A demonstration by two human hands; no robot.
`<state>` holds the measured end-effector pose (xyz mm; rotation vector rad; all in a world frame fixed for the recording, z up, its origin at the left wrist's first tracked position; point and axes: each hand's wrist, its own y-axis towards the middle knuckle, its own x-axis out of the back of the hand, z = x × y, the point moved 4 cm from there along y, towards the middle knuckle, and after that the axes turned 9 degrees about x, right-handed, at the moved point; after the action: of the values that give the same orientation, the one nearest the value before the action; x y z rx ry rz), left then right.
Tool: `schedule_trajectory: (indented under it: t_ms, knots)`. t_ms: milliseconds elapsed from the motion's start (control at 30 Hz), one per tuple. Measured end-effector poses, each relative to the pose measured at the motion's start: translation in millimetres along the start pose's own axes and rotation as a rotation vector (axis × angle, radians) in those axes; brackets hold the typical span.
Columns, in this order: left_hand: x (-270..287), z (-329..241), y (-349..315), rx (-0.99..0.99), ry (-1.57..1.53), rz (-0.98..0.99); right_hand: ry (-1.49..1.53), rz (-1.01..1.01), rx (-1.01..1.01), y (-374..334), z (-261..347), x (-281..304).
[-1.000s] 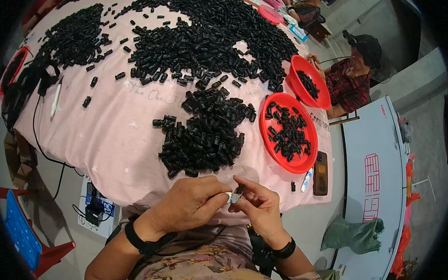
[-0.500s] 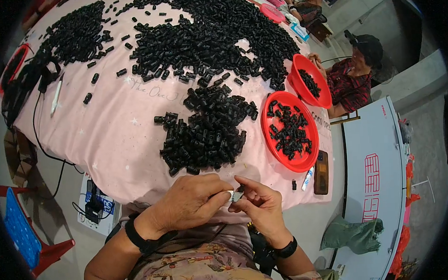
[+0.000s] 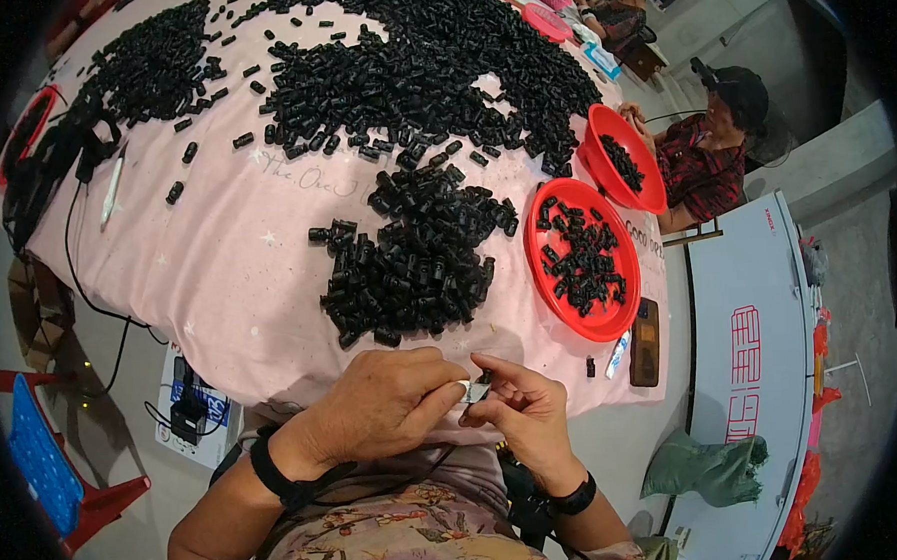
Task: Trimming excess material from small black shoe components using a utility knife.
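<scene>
Close to my body at the table's front edge, both of my hands meet fingertip to fingertip. My left hand is closed in a pinch on a small pale, shiny, blade-like piece. Thumb and forefinger of my right hand grip a small black plastic part, which touches or nearly touches the shiny piece; fingers partly cover both. Just beyond my hands lies a heap of black cylindrical plastic parts. To its right, a red bowl holds smaller black pieces.
A pink cloth covers the table. Larger heaps of black parts spread across the far side. A second red bowl stands near a person in a checked shirt. A phone lies at the right edge; a white pen-like tool lies left.
My hands stay almost in place; the fingers of my right hand shift slightly around the black part. The view has tilted a little.
</scene>
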<state>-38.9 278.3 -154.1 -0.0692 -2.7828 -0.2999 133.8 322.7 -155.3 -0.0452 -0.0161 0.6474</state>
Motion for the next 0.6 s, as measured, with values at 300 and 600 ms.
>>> schedule_trajectory:
  t_ms: [300,600]
  knots:
    - [-0.4,-3.9,-0.7,-0.002,0.007,0.000,0.008,-0.005,-0.003,-1.2,1.5,0.4]
    - [0.3,-4.1,-0.5,0.012,0.025,0.018,-0.027,0.011,-0.012,-0.4,2.3,0.4]
